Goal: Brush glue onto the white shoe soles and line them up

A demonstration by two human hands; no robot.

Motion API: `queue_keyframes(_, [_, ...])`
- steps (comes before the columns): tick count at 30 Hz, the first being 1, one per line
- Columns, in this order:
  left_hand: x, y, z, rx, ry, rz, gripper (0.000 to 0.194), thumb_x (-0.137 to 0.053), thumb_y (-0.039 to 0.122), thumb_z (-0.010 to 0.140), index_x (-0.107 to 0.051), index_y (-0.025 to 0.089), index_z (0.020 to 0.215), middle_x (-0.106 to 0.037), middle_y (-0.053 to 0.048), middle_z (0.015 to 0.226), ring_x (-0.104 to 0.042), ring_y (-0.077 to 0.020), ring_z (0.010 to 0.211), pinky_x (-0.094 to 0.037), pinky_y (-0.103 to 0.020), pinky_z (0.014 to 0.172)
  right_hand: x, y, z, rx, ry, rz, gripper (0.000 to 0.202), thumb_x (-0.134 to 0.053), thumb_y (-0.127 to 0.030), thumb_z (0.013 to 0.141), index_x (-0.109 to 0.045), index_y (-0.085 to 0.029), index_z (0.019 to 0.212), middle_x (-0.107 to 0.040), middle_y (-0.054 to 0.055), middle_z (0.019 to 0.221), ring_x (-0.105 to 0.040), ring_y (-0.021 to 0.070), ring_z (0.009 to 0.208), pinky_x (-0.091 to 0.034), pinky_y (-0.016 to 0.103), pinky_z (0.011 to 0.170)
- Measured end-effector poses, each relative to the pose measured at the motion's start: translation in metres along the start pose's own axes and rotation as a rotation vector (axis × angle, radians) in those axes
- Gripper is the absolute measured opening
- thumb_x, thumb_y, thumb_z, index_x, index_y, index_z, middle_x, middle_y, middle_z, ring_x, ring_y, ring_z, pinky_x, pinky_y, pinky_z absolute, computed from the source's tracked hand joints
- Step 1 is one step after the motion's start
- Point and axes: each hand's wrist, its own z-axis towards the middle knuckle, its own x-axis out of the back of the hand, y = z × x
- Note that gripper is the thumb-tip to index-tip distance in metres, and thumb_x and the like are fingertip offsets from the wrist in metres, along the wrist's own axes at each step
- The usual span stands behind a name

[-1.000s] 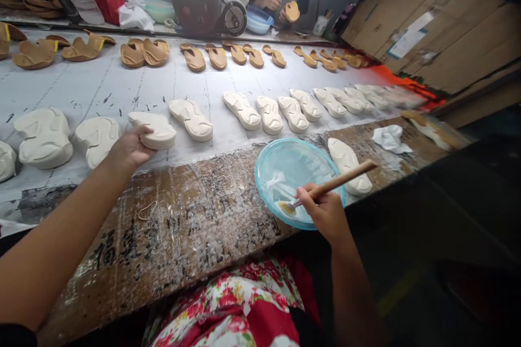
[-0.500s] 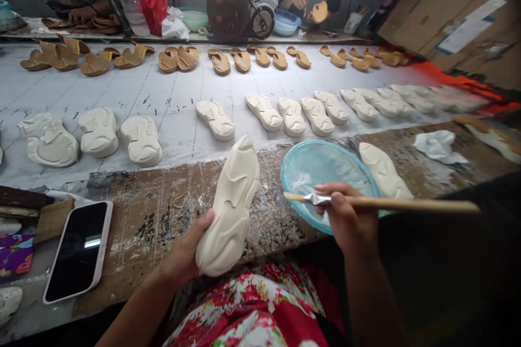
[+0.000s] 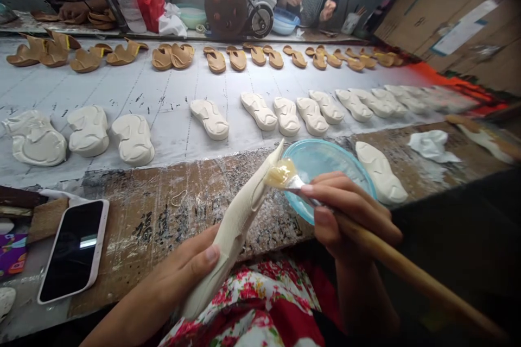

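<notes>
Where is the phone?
In the head view, the phone lies on the table at the lower left, between the purple thing and the left hand.

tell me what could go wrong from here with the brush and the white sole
The glossy bristles of the brush could drip onto the floral cloth. The left hand holds the white sole well below its tip, so a push up there might twist it. The right hand is close to the bowl and may knock it.
</notes>
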Motion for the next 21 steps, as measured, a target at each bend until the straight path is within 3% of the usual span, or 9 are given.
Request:
queue_keyframes(2, [-0.003,0.002,-0.001,0.008,0.037,0.095,0.05,-0.042,0.052,0.091,-0.052,0.029,0.134,-0.069,-0.002,0.094,-0.058,-0.0225,0.081,-0.034,-0.035,0.099,0.002,-0.003,0.001,0.011,-0.034,0.028,0.027,-0.055,0.0,0.073,-0.069,-0.009,0.094,-0.06,0.005,0.07,-0.057,0.0159,0.061,-0.049,0.03,0.051])
queue_keyframes(6, [-0.005,0.004,-0.002,-0.008,0.095,0.241,0.051,-0.043,0.054,0.09,-0.05,0.033,0.135,-0.06,0.0,0.126,-0.054,-0.0286,0.108,-0.034,-0.033,0.099,0.003,-0.011,0.0,0.031,-0.122,0.064,0.025,-0.055,0.001,0.072,-0.067,-0.007,0.092,-0.059,0.005,0.068,-0.054,0.0141,0.058,-0.051,0.03,0.052])
queue_keyframes(8, [-0.004,0.004,-0.001,0.013,0.099,0.199,0.051,-0.045,0.054,0.089,-0.05,0.032,0.135,-0.064,-0.001,0.12,-0.057,-0.0271,0.102,-0.039,-0.031,0.093,0.004,-0.012,0.001,0.047,-0.156,0.07,0.025,-0.054,0.001,0.071,-0.067,-0.008,0.09,-0.057,0.004,0.065,-0.053,0.0133,0.057,-0.051,0.029,0.052])
queue_keyframes(11, [-0.002,0.002,0.003,0.062,0.019,-0.048,0.053,-0.047,0.056,0.087,-0.056,0.026,0.131,-0.072,-0.003,0.098,-0.063,-0.0242,0.085,-0.047,-0.029,0.079,0.008,-0.007,0.002,0.057,-0.159,0.07,0.026,-0.053,0.003,0.069,-0.067,-0.011,0.087,-0.056,0.002,0.062,-0.052,0.0125,0.055,-0.05,0.029,0.051])
queue_keyframes(15, [0.002,-0.011,0.013,0.054,-0.09,-0.425,0.055,-0.058,0.055,0.08,-0.065,0.019,0.121,-0.073,-0.006,0.097,-0.065,-0.0244,0.083,-0.05,-0.028,0.073,0.021,0.007,0.004,0.016,-0.133,0.041,0.026,-0.054,0.004,0.069,-0.067,-0.014,0.083,-0.054,0.001,0.062,-0.052,0.0125,0.057,-0.047,0.028,0.05])
queue_keyframes(18, [0.002,-0.019,0.02,0.064,-0.069,-0.616,0.039,-0.067,0.048,0.075,-0.074,0.02,0.102,-0.074,-0.002,0.089,-0.066,-0.0192,0.077,-0.051,-0.023,0.07,0.025,0.01,0.0,-0.04,-0.171,0.075,0.026,-0.053,0.003,0.07,-0.066,-0.014,0.086,-0.055,0.002,0.064,-0.052,0.0132,0.058,-0.047,0.028,0.051])
queue_keyframes(21, [-0.007,-0.018,0.026,0.063,-0.013,-0.726,0.03,-0.073,0.044,0.073,-0.076,0.022,0.094,-0.074,0.0,0.079,-0.068,-0.02,0.077,-0.053,-0.024,0.069,0.016,0.001,-0.011,-0.076,-0.168,0.133,0.026,-0.052,0.0,0.073,-0.066,-0.012,0.091,-0.058,0.004,0.066,-0.053,0.0147,0.058,-0.048,0.029,0.051])
